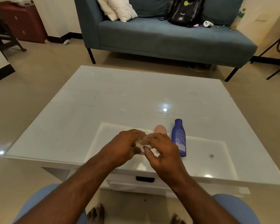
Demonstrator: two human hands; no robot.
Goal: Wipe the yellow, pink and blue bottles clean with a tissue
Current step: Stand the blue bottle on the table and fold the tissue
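Over the near table edge: both hands meet above the white table (113, 101), fingers bunched together.
Knees: blue-clad, at the bottom corners; bare toes on the floor between them.
Drawer: white, with a dark handle slot (145, 179), under the table's near edge, below the hands.
Left hand (123, 146): fingers curled round a small item; only a sliver of yellow (137, 144) shows at the fingertips. Likely the yellow bottle, mostly hidden, can't confirm.
Right hand (160, 151): fingers and thumb pinch a crumpled white tissue (145, 146), pressed against whatever the left hand holds.
Pink bottle (160, 129): on the table just behind the right hand; only the rounded top shows, the rest is covered by the hand.
Blue bottle (178, 138): lying on the table, cap pointing away, label with small print facing up; just right of the pink bottle and close beside the right hand. Can't tell if it touches either.
Speck (211, 155): small greenish crumb on the table, well right of the blue bottle.
Table top: glossy, with light reflections.
Sofa (152, 38): blue-grey, beyond the table; white cushions (118, 8) at its left end, a black bag (186, 12) mid-right, a small white gadget (208, 23) beside the bag.
Far left: dark red cabinet (23, 25) against the wall, dark wooden chair legs in front.
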